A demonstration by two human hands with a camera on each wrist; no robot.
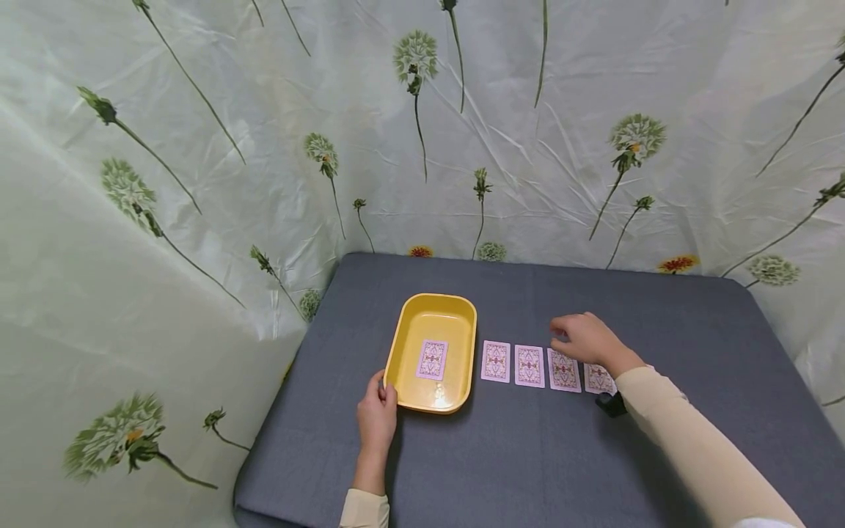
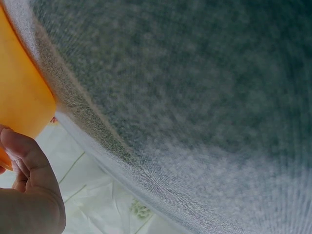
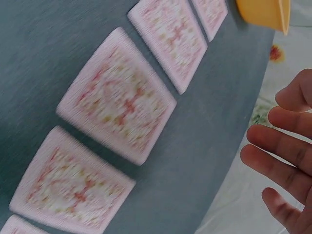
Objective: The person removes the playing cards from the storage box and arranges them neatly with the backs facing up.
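Note:
A yellow tray [image 1: 441,314] lies on the grey cloth with one pink-patterned playing card [image 1: 433,359] inside, back up. At its near left corner my left hand [image 1: 378,422] pinches the rim; the left wrist view shows the thumb [image 2: 29,151] against the tray's wall [image 2: 24,87]. Several matching cards [image 1: 529,366] lie face down in a row right of the tray. Above the right part of that row hovers my right hand [image 1: 587,341], its fingers loosely bent and holding nothing. It stands apart from the cards [image 3: 119,102] in the right wrist view. My wrist partly hides the rightmost card [image 1: 598,378].
The padded grey surface [image 1: 502,455] spreads under everything. A pale curtain [image 1: 528,161] with dandelion prints rises along the back and left. A small black object [image 1: 610,405] shows at my right wrist.

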